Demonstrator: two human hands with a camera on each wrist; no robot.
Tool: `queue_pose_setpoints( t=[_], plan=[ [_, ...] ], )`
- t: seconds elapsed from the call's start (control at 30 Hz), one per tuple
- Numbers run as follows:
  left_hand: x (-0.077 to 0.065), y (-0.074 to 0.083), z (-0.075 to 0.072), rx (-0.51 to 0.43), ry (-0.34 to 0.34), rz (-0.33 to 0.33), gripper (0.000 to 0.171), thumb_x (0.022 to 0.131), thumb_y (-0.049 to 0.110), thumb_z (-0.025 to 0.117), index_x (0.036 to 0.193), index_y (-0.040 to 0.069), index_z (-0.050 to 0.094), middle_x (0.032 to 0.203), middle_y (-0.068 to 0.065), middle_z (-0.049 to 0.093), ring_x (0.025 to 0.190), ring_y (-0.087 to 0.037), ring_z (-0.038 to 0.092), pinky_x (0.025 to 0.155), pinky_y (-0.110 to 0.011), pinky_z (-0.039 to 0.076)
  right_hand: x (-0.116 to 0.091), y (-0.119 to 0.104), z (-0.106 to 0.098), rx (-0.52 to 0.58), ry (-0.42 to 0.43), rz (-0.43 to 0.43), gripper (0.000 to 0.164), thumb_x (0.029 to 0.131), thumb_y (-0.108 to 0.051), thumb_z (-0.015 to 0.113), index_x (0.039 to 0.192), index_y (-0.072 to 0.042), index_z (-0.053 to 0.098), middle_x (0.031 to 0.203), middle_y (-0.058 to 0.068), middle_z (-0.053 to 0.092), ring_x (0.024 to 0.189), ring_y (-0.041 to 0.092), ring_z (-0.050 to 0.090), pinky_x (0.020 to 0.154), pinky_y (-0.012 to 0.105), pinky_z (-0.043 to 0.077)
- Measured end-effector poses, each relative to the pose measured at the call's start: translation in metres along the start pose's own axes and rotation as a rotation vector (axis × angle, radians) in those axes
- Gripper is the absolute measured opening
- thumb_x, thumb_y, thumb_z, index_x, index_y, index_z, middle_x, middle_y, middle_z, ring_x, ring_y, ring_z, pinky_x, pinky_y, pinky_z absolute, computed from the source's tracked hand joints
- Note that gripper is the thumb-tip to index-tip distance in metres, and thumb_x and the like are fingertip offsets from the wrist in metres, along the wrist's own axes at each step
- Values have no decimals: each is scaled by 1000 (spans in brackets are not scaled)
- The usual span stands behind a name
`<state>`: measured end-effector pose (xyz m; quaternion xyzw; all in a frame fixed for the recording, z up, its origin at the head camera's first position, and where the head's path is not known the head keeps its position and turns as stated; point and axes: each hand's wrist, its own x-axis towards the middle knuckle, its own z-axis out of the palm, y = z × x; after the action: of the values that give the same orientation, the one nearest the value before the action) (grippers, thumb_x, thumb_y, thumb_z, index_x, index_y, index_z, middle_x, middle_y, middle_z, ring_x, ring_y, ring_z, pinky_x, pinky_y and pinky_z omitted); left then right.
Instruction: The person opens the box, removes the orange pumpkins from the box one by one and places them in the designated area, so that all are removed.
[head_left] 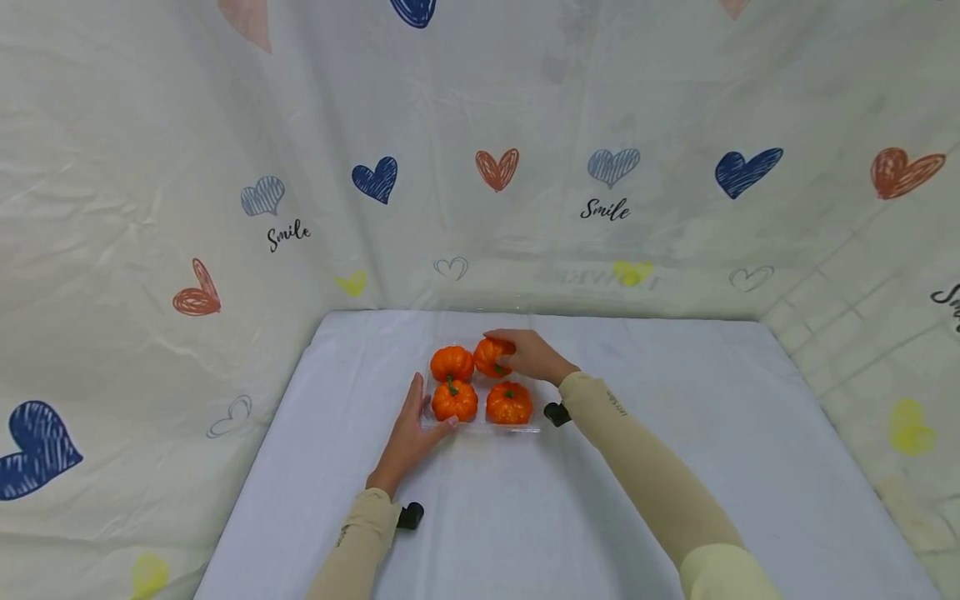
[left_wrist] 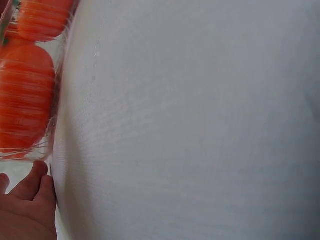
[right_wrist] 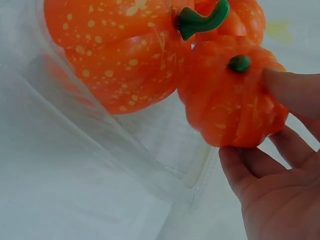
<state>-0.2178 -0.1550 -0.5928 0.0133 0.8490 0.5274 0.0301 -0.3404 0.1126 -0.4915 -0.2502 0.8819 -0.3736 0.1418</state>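
A clear plastic container (head_left: 491, 428) stands on the table with several small orange toy pumpkins in it. My right hand (head_left: 534, 357) grips the far right pumpkin (head_left: 486, 355) from its right side. The right wrist view shows thumb and fingers around this pumpkin (right_wrist: 230, 102), its short green stem facing up. Nearer me sits a pumpkin with yellow speckles (head_left: 509, 405). On the left side are a far pumpkin (head_left: 452, 363) and a near pumpkin (head_left: 455, 403). My left hand (head_left: 411, 435) touches the container's near left corner, thumb and fingers spread along its walls.
A white cloth covers the table (head_left: 675, 467). Behind it hangs a pale curtain (head_left: 540, 242) printed with hearts and words. A small black camera (head_left: 410, 516) is worn on the left wrist, another black camera (head_left: 557, 414) on the right, close beside the container.
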Motion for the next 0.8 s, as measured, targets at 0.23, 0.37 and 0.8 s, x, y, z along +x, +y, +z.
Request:
queue_pose_setpoints(
  t=[0.23,0.37,0.8],
  plan=[
    [-1,0,0,0,2,5,118,92,57,81,174,21,5,179,1,8,156,-30,37,126,-49,28,-4,5,-4,49,69,-44,50,106,-9,67,155,-8,58,148,16,62,132,35,59,111,51,51],
    [0,1,0,0,5,9,119,91,58,81,174,20,5,179,0,9,156,-31,38,126,-50,28,-8,6,-9,62,98,-31,49,107,-15,66,155,-6,57,149,16,62,128,36,61,107,50,54],
    [-2,0,2,0,5,19,120,91,57,81,174,16,5,180,-6,8,155,-35,39,125,-52,28,-24,21,-21,102,203,47,51,109,-27,63,153,-3,57,148,18,62,119,38,65,101,48,58]
  ],
)
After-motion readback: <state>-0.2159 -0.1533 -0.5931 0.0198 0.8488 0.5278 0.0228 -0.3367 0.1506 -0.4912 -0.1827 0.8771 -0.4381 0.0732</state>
